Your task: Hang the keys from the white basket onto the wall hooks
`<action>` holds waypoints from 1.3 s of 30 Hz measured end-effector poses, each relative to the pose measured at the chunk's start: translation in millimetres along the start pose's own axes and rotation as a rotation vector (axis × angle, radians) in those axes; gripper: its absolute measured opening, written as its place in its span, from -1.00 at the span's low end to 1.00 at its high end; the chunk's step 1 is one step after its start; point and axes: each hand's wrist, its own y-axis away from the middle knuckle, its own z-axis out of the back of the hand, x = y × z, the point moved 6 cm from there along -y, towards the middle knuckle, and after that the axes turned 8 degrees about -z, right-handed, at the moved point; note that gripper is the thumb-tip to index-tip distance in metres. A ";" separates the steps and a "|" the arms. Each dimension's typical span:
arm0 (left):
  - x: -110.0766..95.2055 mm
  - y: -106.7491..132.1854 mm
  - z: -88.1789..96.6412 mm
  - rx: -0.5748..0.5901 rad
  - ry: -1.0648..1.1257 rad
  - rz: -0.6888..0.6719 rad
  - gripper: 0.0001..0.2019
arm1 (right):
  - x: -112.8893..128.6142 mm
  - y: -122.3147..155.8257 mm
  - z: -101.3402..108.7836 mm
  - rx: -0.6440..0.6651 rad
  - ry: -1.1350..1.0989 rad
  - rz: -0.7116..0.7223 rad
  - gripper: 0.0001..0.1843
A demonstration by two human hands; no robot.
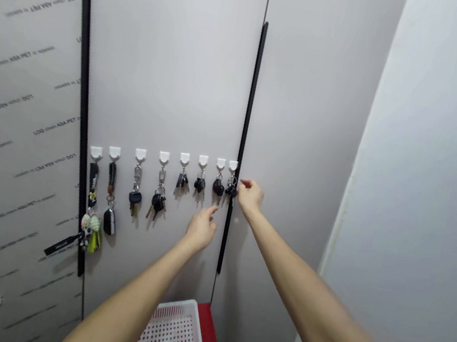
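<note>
A row of several white hooks (pixel 184 158) is stuck on a grey cabinet door (pixel 167 66), each with a set of keys hanging from it. My right hand (pixel 249 196) reaches to the rightmost key set (pixel 231 190), fingers pinched at it beside the black vertical handle (pixel 243 138). My left hand (pixel 200 228) hovers just below the keys, fingers loosely curled, one finger pointing up toward the second key set from the right (pixel 218 186); nothing shows in it.
A white perforated basket (pixel 170 337) sits on a red surface (pixel 212 339) below my arms. Key sets with a black strap and green charms (pixel 90 226) hang at the left. A white wall (pixel 431 201) closes the right side.
</note>
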 end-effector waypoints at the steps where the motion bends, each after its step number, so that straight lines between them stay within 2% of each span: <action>1: 8.4 9.1 2.6 -0.006 0.020 0.023 -0.59 | -2.3 10.1 1.7 -0.022 0.008 0.021 -0.77; 2: 18.2 18.8 5.4 -0.013 0.041 0.050 -0.59 | -6.5 22.3 -0.6 -0.002 0.006 0.030 -0.76; 3: 29.2 28.7 8.6 -0.022 0.062 0.081 -0.60 | -12.3 36.5 -8.2 0.077 0.002 0.025 -0.75; 4: 40.9 38.4 12.3 -0.033 0.080 0.116 -0.61 | -19.2 53.1 -20.6 0.215 -0.001 0.006 -0.73; 7: 72.4 63.0 31.0 -0.092 0.115 0.239 -0.64 | -32.7 116.6 -65.9 0.759 0.016 -0.046 -0.67; 8: 78.2 68.4 40.8 -0.127 0.134 0.267 -0.64 | -30.4 136.6 -75.8 0.888 0.014 -0.042 -0.62; 9: 80.0 72.1 52.7 -0.173 0.162 0.274 -0.61 | -23.2 152.0 -81.3 0.952 -0.010 -0.025 -0.55; 11: 70.7 74.2 81.3 -0.278 0.246 0.213 -0.50 | 5.2 167.8 -80.5 0.918 -0.147 0.043 -0.39; 14: 34.4 71.6 125.7 -0.387 0.366 0.014 -0.34 | 62.4 171.9 -60.6 0.745 -0.467 0.166 -0.27; 16: 9.5 70.7 147.2 -0.404 0.399 -0.083 -0.29 | 93.3 174.1 -48.9 0.708 -0.626 0.231 -0.24; 19: -9.9 72.1 162.1 -0.401 0.400 -0.093 -0.27 | 115.9 180.2 -46.0 0.739 -0.714 0.259 -0.22; 22: -11.3 75.0 162.9 -0.401 0.399 -0.079 -0.29 | 117.3 187.0 -54.1 0.774 -0.713 0.246 -0.22; 26: 6.4 76.8 160.7 -0.398 0.384 -0.084 -0.30 | 107.9 191.2 -70.4 0.793 -0.672 0.232 -0.23; 29: 39.0 75.2 168.8 -0.398 0.297 -0.013 -0.36 | 97.0 188.4 -93.7 0.809 -0.508 0.174 -0.39; 30: 53.2 74.8 175.6 -0.431 0.250 0.034 -0.39 | 94.2 186.0 -102.9 0.800 -0.435 0.153 -0.46; 32: 81.4 77.3 195.7 -0.594 0.092 0.161 -0.46 | 93.4 179.5 -120.9 0.745 -0.299 0.137 -0.56; 34: 99.8 82.3 214.3 -0.781 -0.154 0.282 -0.48 | 100.1 173.2 -137.1 0.651 -0.173 0.170 -0.59; 35: 104.5 83.0 218.8 -0.829 -0.282 0.327 -0.47 | 104.9 171.0 -144.8 0.601 -0.103 0.196 -0.59; 37: 111.2 79.0 217.0 -0.807 -0.465 0.399 -0.40 | 113.7 169.6 -159.9 0.523 0.058 0.239 -0.62; 39: 118.2 73.0 208.4 -0.736 -0.539 0.459 -0.36 | 117.8 170.6 -172.3 0.474 0.194 0.251 -0.68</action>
